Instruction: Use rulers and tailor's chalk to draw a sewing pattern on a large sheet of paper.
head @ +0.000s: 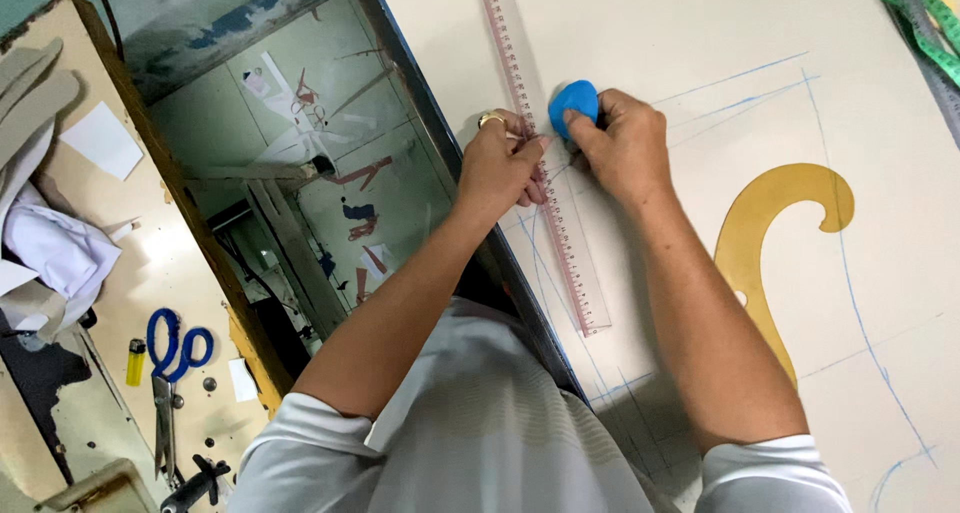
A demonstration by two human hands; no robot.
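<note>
Head view looks down on a pale cutting table point(700, 33) marked with blue lines. The left hand point(500, 163) presses fingers together on a clear ruler point(545, 163); the right hand point(620, 143) pinches blue chalk point(573, 103) beside it. Nearby lie a yellow curve template point(770, 233), a green tape measure point(920, 23) and, on a side bench, blue scissors point(172, 358).

A clear plastic ruler point(545, 163), glossy with pink markings, is lying on matt cream cloth point(700, 33) bearing blue chalk lines. The right hand point(620, 143) is pinching a smooth blue chalk piece point(573, 103). A ring point(490, 120) of shiny yellow metal is showing on the left hand point(500, 168). A matt ochre curve template point(770, 233) and blue plastic-handled scissors point(172, 373) are lying nearby.
</note>
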